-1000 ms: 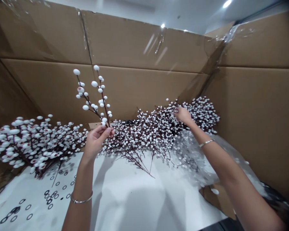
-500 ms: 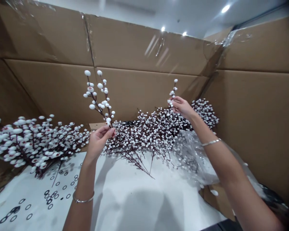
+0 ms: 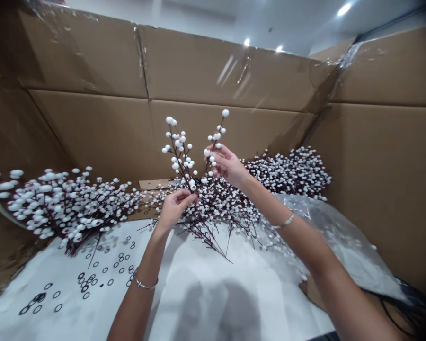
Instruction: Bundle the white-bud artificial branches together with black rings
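Note:
My left hand [image 3: 174, 209] pinches the lower stem of a branched artificial white berry sprig [image 3: 179, 151], which stands upright. My right hand [image 3: 227, 166] holds a second, thinner berry sprig [image 3: 216, 137] by its dark stem, close to the first. The hands are a short way apart, and the sprigs' tips are separate. Below them lies a heap of similar berry sprays [image 3: 216, 203], which reaches up close to my left hand. The stem ends inside my left hand are hidden by my fingers.
A large bunch of berry sprays [image 3: 67, 203] lies at the left, and another [image 3: 287, 173] lies at the back right. Clear plastic wrap [image 3: 326, 227] lies at the right. Several black rubber rings [image 3: 92, 279] are scattered on a white surface [image 3: 199, 293]. Cardboard walls [image 3: 234, 71] surround everything.
My right hand has moved left with its sprig, closer to my left hand. The left hand and its sprig have shifted right, and the view has turned slightly.

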The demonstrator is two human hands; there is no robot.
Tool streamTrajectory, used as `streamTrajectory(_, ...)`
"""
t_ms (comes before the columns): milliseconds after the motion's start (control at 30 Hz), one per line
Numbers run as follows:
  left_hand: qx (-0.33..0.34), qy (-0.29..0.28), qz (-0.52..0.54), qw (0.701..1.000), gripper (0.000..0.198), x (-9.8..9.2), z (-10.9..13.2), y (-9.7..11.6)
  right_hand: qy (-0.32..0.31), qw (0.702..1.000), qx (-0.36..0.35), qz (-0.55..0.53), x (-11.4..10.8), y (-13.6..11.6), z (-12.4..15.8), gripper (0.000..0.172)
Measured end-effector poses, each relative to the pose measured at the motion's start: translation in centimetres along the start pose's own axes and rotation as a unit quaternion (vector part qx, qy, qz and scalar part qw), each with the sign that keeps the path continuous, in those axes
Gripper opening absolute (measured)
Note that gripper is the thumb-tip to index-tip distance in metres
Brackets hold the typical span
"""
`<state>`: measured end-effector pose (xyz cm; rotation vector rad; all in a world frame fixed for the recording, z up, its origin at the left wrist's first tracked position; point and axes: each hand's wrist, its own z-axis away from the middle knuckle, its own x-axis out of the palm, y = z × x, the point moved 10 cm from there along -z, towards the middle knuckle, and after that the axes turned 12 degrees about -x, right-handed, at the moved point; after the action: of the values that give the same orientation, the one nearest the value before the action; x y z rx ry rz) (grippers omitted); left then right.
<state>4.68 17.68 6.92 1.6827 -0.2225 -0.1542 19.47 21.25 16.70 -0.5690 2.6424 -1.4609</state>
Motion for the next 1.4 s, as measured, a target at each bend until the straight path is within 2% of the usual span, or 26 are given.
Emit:
streamTrajectory(233,-0.008,-0.024,0.042,0.999,0.028,-0.3,-0.1,-0.3,0.025,1.000,-0.009,-0.016,1.2,1.0,-0.5,0.043)
streamTrajectory(500,-0.008,-0.034,0.064,0.997,0.026,-0.4,-0.3,-0.6,0.016,0.999,-0.041,-0.028,2.1,1.4,-0.8,0.039)
streamTrajectory(667,-0.026,-0.034,0.048,0.998,0.029,-0.3,-0.2,-0.8,0.000,0.999,-0.033,-0.021,3.1,1.8,-0.6,0.037)
streamTrajectory(800,-0.042,-0.033,0.032,0.998,0.033,-0.3,-0.1,-0.8,-0.040,0.999,-0.004,0.007,3.4,1.2,-0.1,0.041)
streamTrajectory(867,-0.036,-0.007,0.032,0.999,0.035,-1.2,-0.1,-0.6,-0.055,0.997,0.017,0.046,1.8,0.5,0.0,0.046)
streamTrajectory(900,-0.030,0.008,0.031,0.999,0.035,-1.8,-0.1,-0.4,-0.050,0.995,0.023,0.078,0.2,0.1,-0.2,0.048)
streamTrajectory(967,-0.016,0.037,0.025,0.999,0.035,-3.2,-0.1,-0.1,0.000,0.982,0.026,0.187,-5.1,-0.9,-0.7,0.047)
streamTrajectory(1000,-0.011,0.052,0.021,0.998,0.035,-3.9,0.0,0.1,0.032,0.960,0.035,0.277,-8.3,-1.3,-0.8,0.043)
streamTrajectory(1033,-0.009,0.066,0.018,0.998,0.035,-4.6,0.0,0.2,0.052,0.915,0.065,0.394,-11.6,-1.5,-0.6,0.038)
streamTrajectory(1067,-0.009,0.078,0.016,0.997,0.035,-5.1,0.1,0.3,0.046,0.837,0.130,0.529,-14.8,-1.1,-0.1,0.034)
streamTrajectory(1100,-0.010,0.087,0.016,0.996,0.035,-5.6,0.1,0.4,0.004,0.734,0.222,0.641,-17.6,-0.1,0.8,0.031)
streamTrajectory(1133,-0.011,0.094,0.018,0.995,0.035,-6.0,0.1,0.5,-0.018,0.693,0.276,0.666,-19.8,0.8,1.8,0.025)
streamTrajectory(1200,-0.010,0.102,0.016,0.995,0.035,-6.3,0.1,0.6,-0.048,0.642,0.345,0.683,-22.8,2.4,3.7,0.014)
streamTrajectory(1233,-0.010,0.104,0.015,0.994,0.034,-6.4,0.1,0.6,-0.061,0.627,0.367,0.684,-23.8,3.1,4.7,0.009)
streamTrajectory(1300,-0.013,0.108,0.012,0.994,0.034,-6.4,0.0,0.5,-0.084,0.600,0.393,0.692,-24.8,4.5,6.2,0.006)
streamTrajectory(1400,-0.016,0.113,0.010,0.993,0.033,-6.3,-0.1,0.4,-0.101,0.573,0.398,0.709,-25.4,6.0,7.6,0.012)
